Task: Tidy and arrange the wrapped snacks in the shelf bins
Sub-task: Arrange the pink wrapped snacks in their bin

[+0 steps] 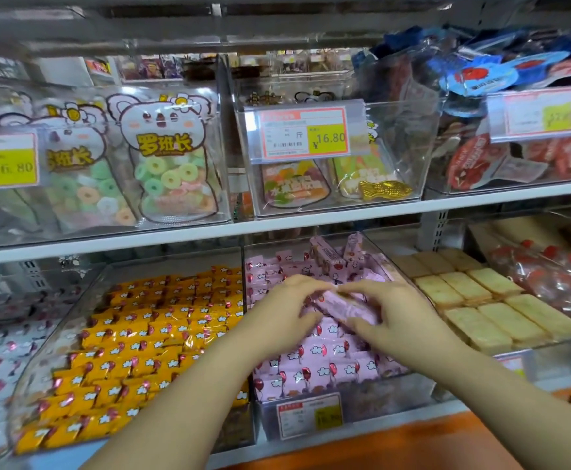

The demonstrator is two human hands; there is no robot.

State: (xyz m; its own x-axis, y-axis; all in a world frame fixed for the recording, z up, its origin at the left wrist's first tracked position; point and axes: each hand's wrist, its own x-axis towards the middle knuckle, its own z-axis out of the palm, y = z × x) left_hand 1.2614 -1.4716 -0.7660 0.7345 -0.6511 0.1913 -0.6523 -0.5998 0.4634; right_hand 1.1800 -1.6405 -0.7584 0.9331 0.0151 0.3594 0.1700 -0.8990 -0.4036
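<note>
left hand (pixel 279 310): curled, grips pink wrapped snack (pixel 345 308) at its 9 o'clock end | right hand (pixel 403 320): pinches its 3 o'clock end | snack: just above the pink pile in the middle lower-shelf bin (pixel 386 398) | neighbours: yellow wrapped snacks (pixel 134 351) at 9 o'clock, biscuits (pixel 481 307) at 3 o'clock

— How many hands?
— Two: the left hand (pixel 277 310) and the right hand (pixel 399 317).
— Price tags (pixel 304 134) along the upper shelf (pixel 311 217)?
— Three.
— And the gold fish (pixel 384 189)?
— One.
— Pale biscuits (pixel 465 286)?
— Nine on top, three rows of three.
— Pink snacks (pixel 311 368), yellow snacks (pixel 141 334)?
— Too many to count.
</note>
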